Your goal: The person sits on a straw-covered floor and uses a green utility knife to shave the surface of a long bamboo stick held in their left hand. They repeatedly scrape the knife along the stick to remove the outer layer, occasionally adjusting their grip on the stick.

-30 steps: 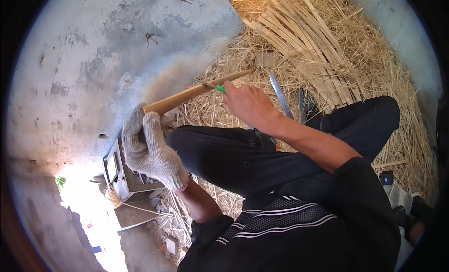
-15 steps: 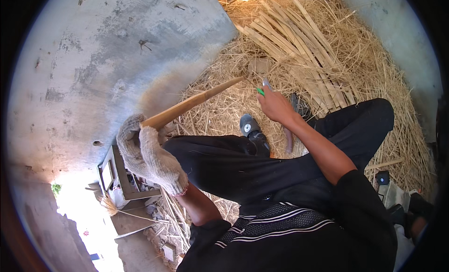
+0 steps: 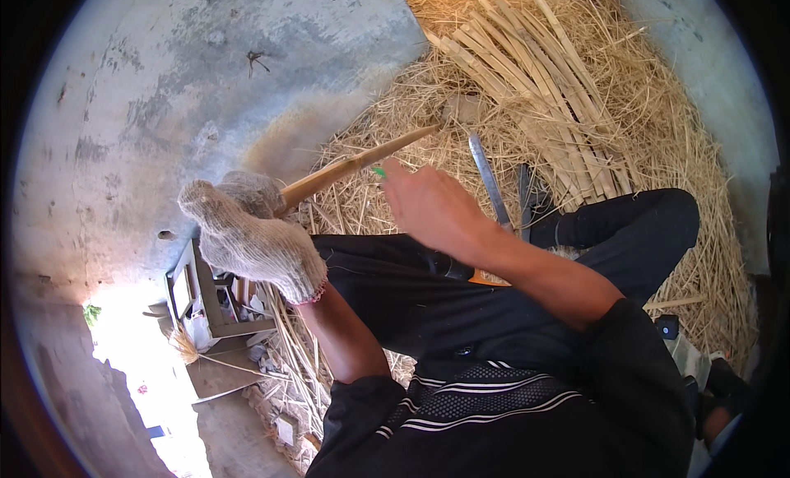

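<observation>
My left hand (image 3: 255, 231), in a knitted off-white glove, is closed round the thick end of a tan bamboo strip (image 3: 337, 170). The strip slants up to the right and tapers to a point. Close below its narrow half is my bare right hand (image 3: 434, 208), fingers curled round a small tool with a green part (image 3: 378, 173); the rest of the tool is hidden by the hand. Whether that tool touches the strip I cannot tell. Behind my right wrist a long metal blade (image 3: 489, 179) stands at a slant, its lower end hidden by my forearm.
Split bamboo strips (image 3: 539, 87) lie in a pile on loose straw (image 3: 387, 206) ahead. A grey wall (image 3: 164, 91) rises at the left, with a wooden box (image 3: 218, 301) below it. My bent legs (image 3: 378, 301) cross in front of me. An orange thing (image 3: 487, 278) shows beneath my right forearm.
My right hand has moved left and toward me, from beyond the strip's tip to beneath its narrow half. The blade behind it is more exposed. My left hand has turned slightly with the strip.
</observation>
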`<state>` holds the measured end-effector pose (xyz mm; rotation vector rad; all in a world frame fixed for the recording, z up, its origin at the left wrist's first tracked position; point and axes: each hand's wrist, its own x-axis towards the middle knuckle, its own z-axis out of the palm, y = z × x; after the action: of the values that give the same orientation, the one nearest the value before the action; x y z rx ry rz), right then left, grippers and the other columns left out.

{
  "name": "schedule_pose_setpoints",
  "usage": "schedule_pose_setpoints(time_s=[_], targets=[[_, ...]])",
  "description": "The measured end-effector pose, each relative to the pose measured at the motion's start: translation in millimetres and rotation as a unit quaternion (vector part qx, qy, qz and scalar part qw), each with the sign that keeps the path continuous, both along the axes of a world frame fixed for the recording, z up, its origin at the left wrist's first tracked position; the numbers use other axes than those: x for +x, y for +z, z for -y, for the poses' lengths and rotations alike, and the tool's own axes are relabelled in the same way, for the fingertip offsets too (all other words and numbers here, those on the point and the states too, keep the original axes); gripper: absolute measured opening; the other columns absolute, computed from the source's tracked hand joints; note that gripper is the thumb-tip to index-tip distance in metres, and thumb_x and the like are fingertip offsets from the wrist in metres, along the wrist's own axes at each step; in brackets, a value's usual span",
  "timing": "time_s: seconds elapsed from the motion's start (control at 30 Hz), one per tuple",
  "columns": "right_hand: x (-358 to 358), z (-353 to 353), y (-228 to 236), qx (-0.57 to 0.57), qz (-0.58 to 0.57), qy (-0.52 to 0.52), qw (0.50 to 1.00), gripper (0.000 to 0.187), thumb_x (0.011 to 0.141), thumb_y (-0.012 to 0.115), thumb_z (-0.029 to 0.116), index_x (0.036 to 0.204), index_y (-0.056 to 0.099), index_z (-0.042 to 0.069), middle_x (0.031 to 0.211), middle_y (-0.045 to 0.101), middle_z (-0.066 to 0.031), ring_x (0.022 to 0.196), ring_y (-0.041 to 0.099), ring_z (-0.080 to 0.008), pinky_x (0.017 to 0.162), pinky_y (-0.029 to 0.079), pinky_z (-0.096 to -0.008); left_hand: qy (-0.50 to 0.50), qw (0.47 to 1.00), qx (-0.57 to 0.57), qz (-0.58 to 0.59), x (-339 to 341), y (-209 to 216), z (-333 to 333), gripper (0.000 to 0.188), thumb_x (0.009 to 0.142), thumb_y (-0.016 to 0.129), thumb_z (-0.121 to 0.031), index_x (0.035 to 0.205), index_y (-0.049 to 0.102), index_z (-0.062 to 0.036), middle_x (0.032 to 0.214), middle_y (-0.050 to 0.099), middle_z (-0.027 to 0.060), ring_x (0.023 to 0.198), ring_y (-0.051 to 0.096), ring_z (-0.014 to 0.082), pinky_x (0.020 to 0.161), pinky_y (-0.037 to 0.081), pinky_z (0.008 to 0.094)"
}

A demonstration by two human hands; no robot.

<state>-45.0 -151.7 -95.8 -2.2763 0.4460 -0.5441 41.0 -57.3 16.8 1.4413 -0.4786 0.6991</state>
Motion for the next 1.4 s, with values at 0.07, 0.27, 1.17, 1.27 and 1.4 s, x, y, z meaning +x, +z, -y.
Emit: schedule_pose_setpoints(time_s=[0.07, 0.27, 1.17, 1.27, 1.4], targets=[[-7, -13, 33, 0.01, 0.029, 0.036, 0.999, 0.02, 0.096, 0.048, 0.014, 0.102, 0.051, -0.005, 0.062, 0.06, -0.0252, 0.06, 0.064, -0.0447, 0.056, 0.053, -0.0521, -0.012, 0.999, 0.002, 0.034, 3, 0, -1, 0.052, 0.103, 0.046, -0.038, 0.061, 0.048, -0.008, 0.051, 0.046, 0.0004, 0.044, 0.043, 0.0095, 0.042, 0.033, 0.0241], [10, 17, -29, 0.062, -0.052, -0.011, 0.997, 0.021, 0.097, 0.049, 0.017, 0.102, 0.053, -0.003, 0.061, 0.06, -0.0263, 0.06, 0.062, -0.0465, 0.056, 0.051, -0.0531, -0.041, 0.998, 0.005, 0.055, 8, -5, 2, 0.048, 0.102, 0.048, -0.032, 0.061, 0.049, -0.0068, 0.049, 0.044, 0.0, 0.042, 0.043, 0.009, 0.04, 0.031, 0.0231], [-32, 79, -192, -0.018, -0.276, -0.187, 0.943, 0.025, 0.092, 0.053, 0.017, 0.1, 0.067, -0.003, 0.088, 0.07, -0.0251, 0.089, 0.07, -0.0383, 0.08, 0.054, -0.0506, -0.294, 0.951, -0.043, 0.083, 20, 16, -2, 0.041, 0.088, 0.052, -0.017, 0.052, 0.032, -0.0184, 0.043, 0.032, -0.0065, 0.034, 0.025, 0.0045, 0.032, 0.019, 0.0245], [-14, 77, -131, 0.093, -0.175, -0.128, 0.972, 0.03, 0.098, 0.047, 0.023, 0.11, 0.059, -0.002, 0.085, 0.067, -0.027, 0.083, 0.068, -0.0402, 0.075, 0.05, -0.0535, -0.185, 0.978, -0.073, 0.058, 15, 34, -3, 0.046, 0.089, 0.055, -0.021, 0.051, 0.03, -0.0206, 0.043, 0.028, -0.0078, 0.034, 0.024, 0.0039, 0.032, 0.018, 0.0229], [-6, 35, 16, 0.238, -0.033, 0.015, 0.971, 0.03, 0.101, 0.045, 0.025, 0.112, 0.053, -0.001, 0.07, 0.064, -0.0231, 0.065, 0.064, -0.0413, 0.059, 0.047, -0.0512, -0.093, 0.988, -0.089, 0.088, -20, 77, -25, 0.048, 0.09, 0.056, -0.022, 0.049, 0.031, -0.021, 0.042, 0.027, -0.0085, 0.034, 0.023, 0.0052, 0.034, 0.021, 0.0233]])
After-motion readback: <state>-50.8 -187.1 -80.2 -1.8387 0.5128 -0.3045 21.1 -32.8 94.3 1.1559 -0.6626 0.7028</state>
